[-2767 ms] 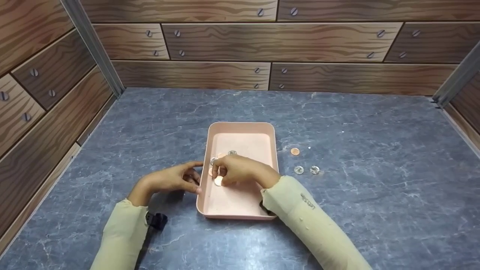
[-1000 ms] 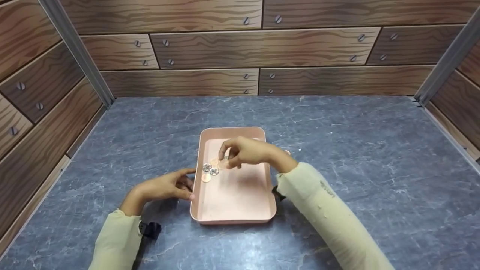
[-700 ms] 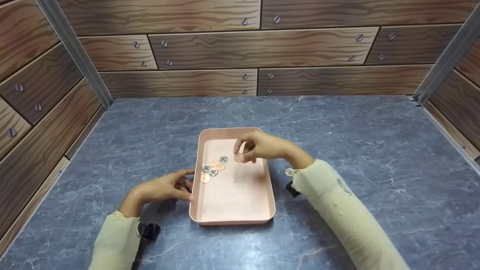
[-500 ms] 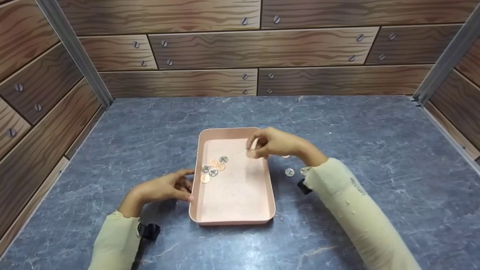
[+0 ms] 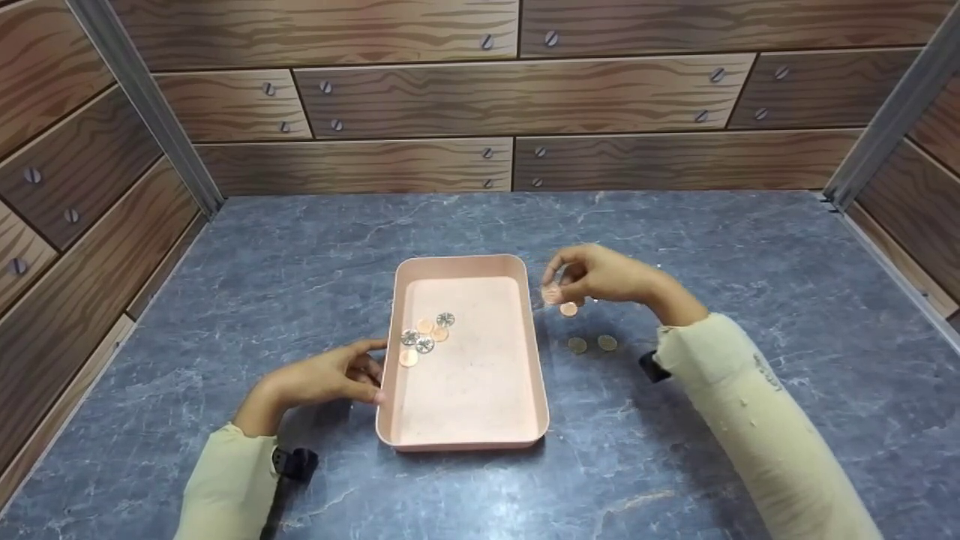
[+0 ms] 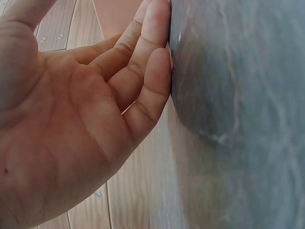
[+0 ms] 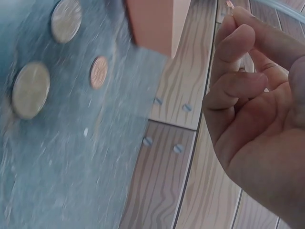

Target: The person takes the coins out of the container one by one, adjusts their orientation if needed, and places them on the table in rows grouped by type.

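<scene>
A pink rectangular tray (image 5: 472, 397) rests on the table, with three copper-coloured coins (image 5: 408, 358) and three silver coins (image 5: 424, 344) lying towards its left side. My left hand (image 5: 319, 377) stays at the tray's left wall, thumb and fingertips touching it from outside; the left wrist view shows its loosely bent fingers (image 6: 136, 62) against the tabletop. Right of the tray, my right hand (image 5: 604, 274) pinches a copper-coloured coin (image 5: 551, 294) between thumb and fingers, raised above the table. In the right wrist view only a sliver of this coin (image 7: 230, 4) shows at the fingertips.
On the marbled grey table (image 5: 712, 247), another copper-coloured coin (image 5: 569, 309) lies below the right hand, and two silver coins (image 5: 577, 345) lie nearer the front. Small white specks dot the surface. Wood-patterned walls (image 5: 420, 105) enclose the back and sides.
My right hand has lifted a copper-coloured coin from the tray and carried it rightwards past the tray's right wall. My left hand has stayed at the left wall.
</scene>
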`<state>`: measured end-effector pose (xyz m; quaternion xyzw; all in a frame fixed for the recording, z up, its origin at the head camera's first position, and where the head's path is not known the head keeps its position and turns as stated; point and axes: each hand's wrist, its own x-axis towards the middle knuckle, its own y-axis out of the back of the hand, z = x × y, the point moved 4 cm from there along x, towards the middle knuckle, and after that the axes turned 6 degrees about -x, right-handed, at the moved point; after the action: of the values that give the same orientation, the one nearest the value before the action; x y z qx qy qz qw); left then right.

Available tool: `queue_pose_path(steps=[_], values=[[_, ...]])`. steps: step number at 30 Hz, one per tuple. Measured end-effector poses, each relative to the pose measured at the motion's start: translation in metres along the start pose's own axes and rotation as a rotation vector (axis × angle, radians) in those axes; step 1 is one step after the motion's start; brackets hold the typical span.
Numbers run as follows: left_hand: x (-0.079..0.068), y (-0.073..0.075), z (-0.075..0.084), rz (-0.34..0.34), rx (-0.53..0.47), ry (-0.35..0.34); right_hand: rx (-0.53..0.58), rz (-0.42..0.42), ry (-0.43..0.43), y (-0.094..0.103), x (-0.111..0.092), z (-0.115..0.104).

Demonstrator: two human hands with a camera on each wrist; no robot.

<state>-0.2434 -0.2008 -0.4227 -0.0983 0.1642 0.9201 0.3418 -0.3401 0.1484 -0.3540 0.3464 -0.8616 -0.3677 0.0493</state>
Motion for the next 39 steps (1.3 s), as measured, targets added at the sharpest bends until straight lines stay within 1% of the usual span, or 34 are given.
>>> queue_pose_path(steps=[6, 12, 19, 23, 29, 39], values=[[-0.002, 0.000, 0.000, -0.007, -0.022, -0.005, -0.023, 0.028, -0.053, 0.006, -0.007, 0.018], [-0.002, 0.000, 0.000, -0.011, -0.042, -0.004, -0.012, 0.049, -0.115, 0.009, -0.011, 0.039], [-0.001, 0.000, -0.001, -0.007, -0.029, 0.002, -0.002, 0.066, -0.173, 0.008, -0.012, 0.057], [0.000, 0.001, -0.002, 0.000, -0.018, 0.009, 0.027, 0.055, -0.197, 0.004, -0.010, 0.064], [0.000, 0.001, -0.001, 0.008, -0.016, 0.017, 0.012, 0.040, -0.240, 0.000, -0.010, 0.069], [-0.002, 0.000, 0.000, 0.005, -0.018, 0.003, 0.024, 0.074, -0.295, 0.001, -0.011, 0.077]])
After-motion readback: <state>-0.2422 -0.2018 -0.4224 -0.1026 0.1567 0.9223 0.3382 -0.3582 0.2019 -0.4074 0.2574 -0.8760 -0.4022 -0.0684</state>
